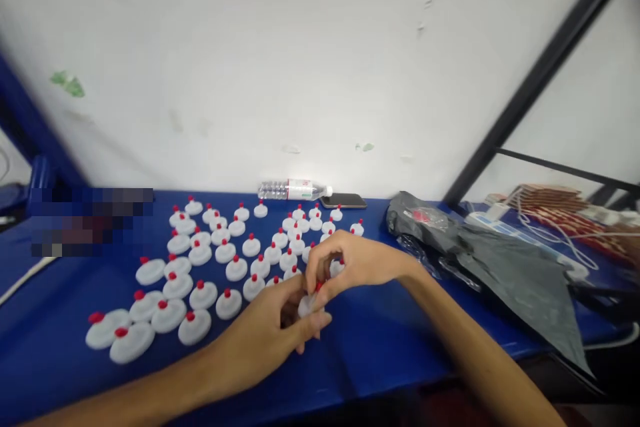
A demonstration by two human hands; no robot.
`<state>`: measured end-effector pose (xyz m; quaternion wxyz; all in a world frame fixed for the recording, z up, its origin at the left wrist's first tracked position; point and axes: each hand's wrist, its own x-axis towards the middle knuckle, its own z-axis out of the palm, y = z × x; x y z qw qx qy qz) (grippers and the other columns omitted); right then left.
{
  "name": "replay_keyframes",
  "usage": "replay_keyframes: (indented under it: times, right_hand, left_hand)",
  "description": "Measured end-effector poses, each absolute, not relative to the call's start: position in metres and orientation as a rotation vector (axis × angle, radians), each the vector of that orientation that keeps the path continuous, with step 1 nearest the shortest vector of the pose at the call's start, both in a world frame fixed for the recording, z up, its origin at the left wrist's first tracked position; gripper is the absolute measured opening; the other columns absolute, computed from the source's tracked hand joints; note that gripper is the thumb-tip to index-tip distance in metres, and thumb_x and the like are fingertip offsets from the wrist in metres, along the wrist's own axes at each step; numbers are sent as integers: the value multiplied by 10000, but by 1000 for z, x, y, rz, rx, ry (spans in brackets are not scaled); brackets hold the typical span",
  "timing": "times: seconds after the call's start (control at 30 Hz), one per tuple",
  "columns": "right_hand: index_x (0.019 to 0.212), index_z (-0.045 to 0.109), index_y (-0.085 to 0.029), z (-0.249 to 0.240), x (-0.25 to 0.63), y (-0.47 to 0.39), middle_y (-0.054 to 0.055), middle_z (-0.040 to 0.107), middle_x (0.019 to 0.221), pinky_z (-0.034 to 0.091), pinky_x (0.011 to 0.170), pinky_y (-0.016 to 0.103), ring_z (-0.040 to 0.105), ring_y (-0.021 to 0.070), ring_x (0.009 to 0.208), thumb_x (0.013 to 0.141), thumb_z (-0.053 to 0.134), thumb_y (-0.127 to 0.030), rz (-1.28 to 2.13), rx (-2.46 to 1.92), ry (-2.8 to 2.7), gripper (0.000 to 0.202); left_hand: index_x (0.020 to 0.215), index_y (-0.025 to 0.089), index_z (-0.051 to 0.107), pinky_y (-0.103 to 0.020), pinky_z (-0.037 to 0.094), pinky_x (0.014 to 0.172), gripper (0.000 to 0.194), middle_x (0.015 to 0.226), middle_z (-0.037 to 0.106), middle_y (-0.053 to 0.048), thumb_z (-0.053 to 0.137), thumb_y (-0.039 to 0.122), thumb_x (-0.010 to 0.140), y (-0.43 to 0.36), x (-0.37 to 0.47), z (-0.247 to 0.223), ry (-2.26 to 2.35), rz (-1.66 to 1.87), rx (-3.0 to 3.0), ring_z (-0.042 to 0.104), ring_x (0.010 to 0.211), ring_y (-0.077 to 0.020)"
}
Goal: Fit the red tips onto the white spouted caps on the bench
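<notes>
Close to the near edge of the blue table (380,347), the person has both hands brought together over one white lid (305,307). The left hand (273,330) comes in from the left and grips that lid by its side, thumb in front and the other fingers curled behind, partly out of my sight. The right hand (353,260) arches over from the other side, thumb and fingertips pinching at the red tip (319,287) on top; I can't make out from here exactly how the tip sits in the lid. Left of the hands and beyond them, dozens of finished-looking lids (133,343) stand on the table, red tips upward, some touching their neighbours and others apart. At the back, along the white wall (320,80), a clear plastic bottle (300,190) lies on its side, its white cap pointing right, just beside a dark phone (345,201) lying flat. Over to the right a crumpled grey plastic bag (480,260) spreads toward the front edge, with a white power strip (525,240) behind it and pale cables looping nearby.
</notes>
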<state>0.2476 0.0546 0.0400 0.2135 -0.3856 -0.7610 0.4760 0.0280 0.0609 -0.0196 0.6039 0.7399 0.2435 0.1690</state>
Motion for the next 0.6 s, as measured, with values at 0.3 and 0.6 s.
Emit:
replay_keyframes:
  times: [0.3, 0.6]
  right_hand:
    - [884, 803, -221, 42, 241, 50, -10, 748, 811, 502, 709, 258, 626, 136, 733, 793, 878, -372, 1239, -1216, -2139, 192]
    - [855, 803, -226, 46, 240, 47, -13, 749, 789, 509, 667, 256, 603, 118, 688, 748, 908, -281, 1174, -1162, -2097, 159]
  left_hand:
    - [1016, 200, 631, -226, 422, 587, 270, 793, 603, 44, 684, 445, 917, 64, 22, -22, 496, 410, 1726, 537, 654, -115]
    - [1201, 235, 589, -262, 449, 627, 415, 815, 626, 58, 729, 478, 895, 65, 19, -23, 474, 397, 1704, 560, 674, -121]
